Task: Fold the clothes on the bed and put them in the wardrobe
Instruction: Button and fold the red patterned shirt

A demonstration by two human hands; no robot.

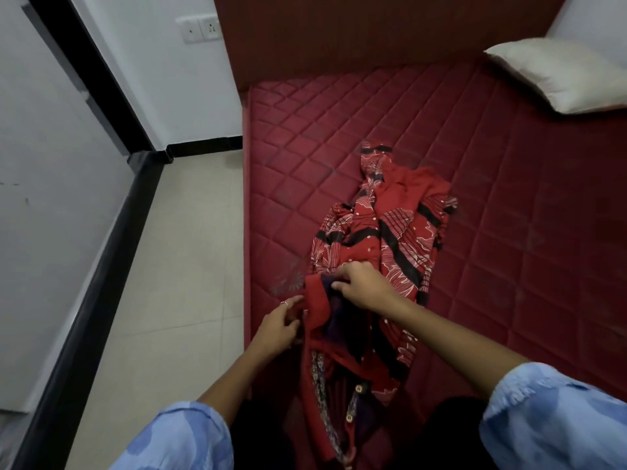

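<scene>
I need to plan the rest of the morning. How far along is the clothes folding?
Barely started. Nothing looks folded: the red patterned garment lies crumpled on the mattress. In hand: the left hand and right hand both grip the red cloth at the near edge, seemingly sorting it out. Left: folding every piece and carrying it to the wardrobe, which is not in view.

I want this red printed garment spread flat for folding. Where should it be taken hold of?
Probably by its near plain red edge, from the bed's foot side, one hand at each end. The left hand and right hand already pinch there; the far end lies bunched.
</scene>
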